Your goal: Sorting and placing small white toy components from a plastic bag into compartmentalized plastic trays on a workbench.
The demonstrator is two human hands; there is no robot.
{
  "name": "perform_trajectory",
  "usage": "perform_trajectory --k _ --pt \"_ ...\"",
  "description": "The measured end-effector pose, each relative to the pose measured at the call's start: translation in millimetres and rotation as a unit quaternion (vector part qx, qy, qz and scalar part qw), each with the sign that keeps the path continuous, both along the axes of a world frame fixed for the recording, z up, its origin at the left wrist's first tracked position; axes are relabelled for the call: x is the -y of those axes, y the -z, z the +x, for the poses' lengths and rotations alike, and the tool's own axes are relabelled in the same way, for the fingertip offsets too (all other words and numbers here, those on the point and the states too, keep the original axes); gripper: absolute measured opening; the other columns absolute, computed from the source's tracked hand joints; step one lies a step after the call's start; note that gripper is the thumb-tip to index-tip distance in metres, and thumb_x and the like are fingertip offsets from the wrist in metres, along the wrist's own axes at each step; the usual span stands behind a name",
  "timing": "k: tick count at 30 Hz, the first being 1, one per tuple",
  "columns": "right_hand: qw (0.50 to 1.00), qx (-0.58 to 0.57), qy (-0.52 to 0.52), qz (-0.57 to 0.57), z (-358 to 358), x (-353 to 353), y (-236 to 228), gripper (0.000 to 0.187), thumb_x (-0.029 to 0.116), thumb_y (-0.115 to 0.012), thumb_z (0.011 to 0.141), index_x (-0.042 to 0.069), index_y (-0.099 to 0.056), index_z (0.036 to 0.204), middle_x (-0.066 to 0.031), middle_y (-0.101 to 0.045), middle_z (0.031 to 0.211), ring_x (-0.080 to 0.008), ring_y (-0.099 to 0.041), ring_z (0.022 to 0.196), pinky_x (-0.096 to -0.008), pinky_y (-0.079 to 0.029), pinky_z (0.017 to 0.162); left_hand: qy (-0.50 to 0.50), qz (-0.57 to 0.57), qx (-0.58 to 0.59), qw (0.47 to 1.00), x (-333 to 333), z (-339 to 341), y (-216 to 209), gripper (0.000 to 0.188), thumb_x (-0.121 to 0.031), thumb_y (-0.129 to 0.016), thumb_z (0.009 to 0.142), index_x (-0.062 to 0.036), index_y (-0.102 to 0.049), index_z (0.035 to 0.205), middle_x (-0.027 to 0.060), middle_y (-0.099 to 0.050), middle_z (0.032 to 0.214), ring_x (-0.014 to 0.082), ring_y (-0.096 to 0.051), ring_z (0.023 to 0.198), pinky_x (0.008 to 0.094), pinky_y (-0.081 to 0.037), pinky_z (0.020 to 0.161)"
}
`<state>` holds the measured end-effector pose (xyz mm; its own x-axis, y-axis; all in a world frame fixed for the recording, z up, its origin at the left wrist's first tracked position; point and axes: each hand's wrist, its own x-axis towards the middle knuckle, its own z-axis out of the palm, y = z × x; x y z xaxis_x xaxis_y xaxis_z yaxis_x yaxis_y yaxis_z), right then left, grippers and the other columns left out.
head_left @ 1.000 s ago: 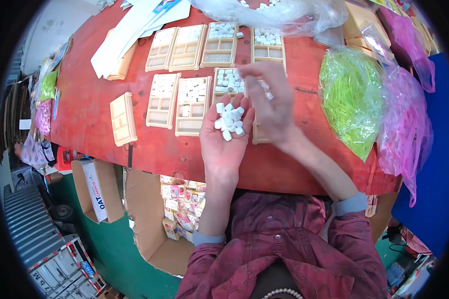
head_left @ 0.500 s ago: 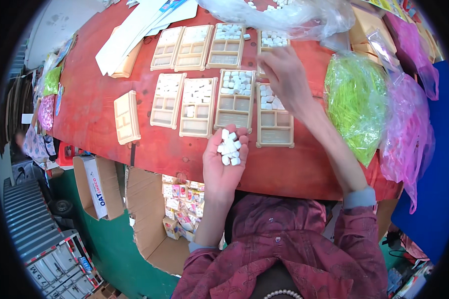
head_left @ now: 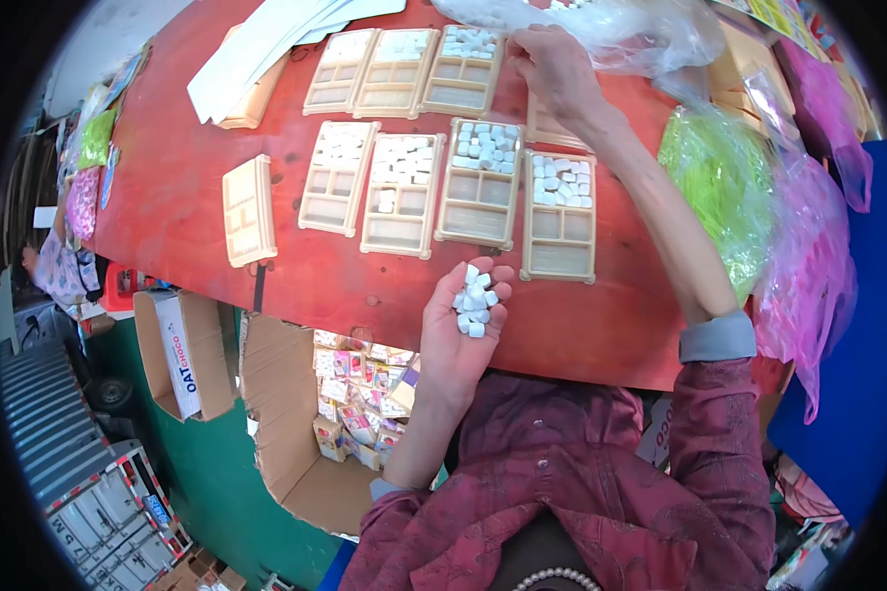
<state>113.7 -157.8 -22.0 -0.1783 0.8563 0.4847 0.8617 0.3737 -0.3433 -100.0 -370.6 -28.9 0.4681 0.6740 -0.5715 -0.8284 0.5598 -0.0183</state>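
My left hand (head_left: 450,347) is cupped palm up in front of the trays, with a small heap of white marshmallow-like cubes (head_left: 475,303) resting in it. Over the far right beige tray (head_left: 552,126) reaches my right hand (head_left: 565,77), its fingers bent together. Whatever they may pinch is hidden, as is much of that tray. The closest tray to my left hand, the near right one (head_left: 559,258), has similar cubes in its far compartment. Beside it lies another filled tray (head_left: 476,225). A third near tray (head_left: 394,236) also has cubes in a small middle compartment.
More beige trays (head_left: 388,98) with white cubes lie on the red table (head_left: 177,187). A tilted tray (head_left: 249,212) lies left, below white sheets (head_left: 266,44). Clear plastic (head_left: 650,44) covers the back; bags of green shreds (head_left: 715,177) and pink plastic (head_left: 808,266) lie right.
My right hand has moved farther back across the far right tray. My left hand still holds its cubes. The whole view has shifted slightly.
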Motion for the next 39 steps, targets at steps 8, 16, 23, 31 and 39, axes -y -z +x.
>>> perform_trajectory --k 8,16,23,31,39 --pt "0.934 -0.213 -0.051 -0.284 28.7 98.0 -31.3 0.01 0.004 -0.067 0.079 -0.004 -0.062 0.083 -0.0044 -0.06 0.071 -0.0102 -0.054 0.068 -0.0259 -0.044 0.062 0.037 0.025 0.001 0.999 1.9 15.8 6.6 0.028 -0.023 -0.05 0.096 0.0001 -0.057 0.109 0.0161 -0.065 0.1 0.0214 -0.065 0.082 0.0281 -0.058 0.061" --pt "0.974 -0.133 -0.129 -0.128 24.3 120.0 -4.4 0.01 0.003 -0.066 0.08 -0.003 -0.062 0.086 -0.0077 -0.056 0.077 -0.0205 -0.057 0.075 -0.0318 -0.046 0.065 0.04 0.049 -0.02 0.998 -0.8 25.7 5.2 0.029 -0.024 -0.048 0.096 0.0007 -0.057 0.109 0.0165 -0.065 0.099 0.0216 -0.065 0.082 0.0283 -0.058 0.062" --pt "0.979 -0.154 -0.099 -0.091 18.4 126.1 -0.4 0.007 0.001 -0.063 0.081 -0.001 -0.06 0.088 -0.0096 -0.056 0.079 -0.0256 -0.056 0.079 -0.0356 -0.045 0.069 0.043 0.062 -0.024 0.997 0.6 24.7 7.9 0.03 -0.025 -0.048 0.097 0.0 -0.056 0.111 0.0171 -0.064 0.102 0.021 -0.065 0.082 0.0272 -0.057 0.061" --pt "0.986 -0.138 -0.056 -0.08 17.2 134.0 0.4 0.009 0.0 -0.062 0.08 0.0 -0.059 0.089 -0.0104 -0.057 0.082 -0.0266 -0.055 0.08 -0.0362 -0.045 0.068 0.046 0.065 -0.032 0.996 1.4 27.3 6.4 0.03 -0.026 -0.047 0.097 -0.0001 -0.056 0.111 0.0171 -0.064 0.102 0.021 -0.065 0.082 0.0272 -0.057 0.061" --pt "0.978 0.091 -0.125 -0.138 8.0 164.1 3.8 0.064 0.02 -0.056 0.087 0.0 -0.03 0.142 -0.0143 -0.029 0.149 -0.0303 -0.022 0.141 -0.0508 -0.015 0.114 0.041 0.067 -0.034 0.996 2.6 27.5 7.3 0.03 -0.026 -0.046 0.098 -0.0004 -0.055 0.112 0.0168 -0.064 0.102 0.021 -0.065 0.083 0.0275 -0.057 0.061"
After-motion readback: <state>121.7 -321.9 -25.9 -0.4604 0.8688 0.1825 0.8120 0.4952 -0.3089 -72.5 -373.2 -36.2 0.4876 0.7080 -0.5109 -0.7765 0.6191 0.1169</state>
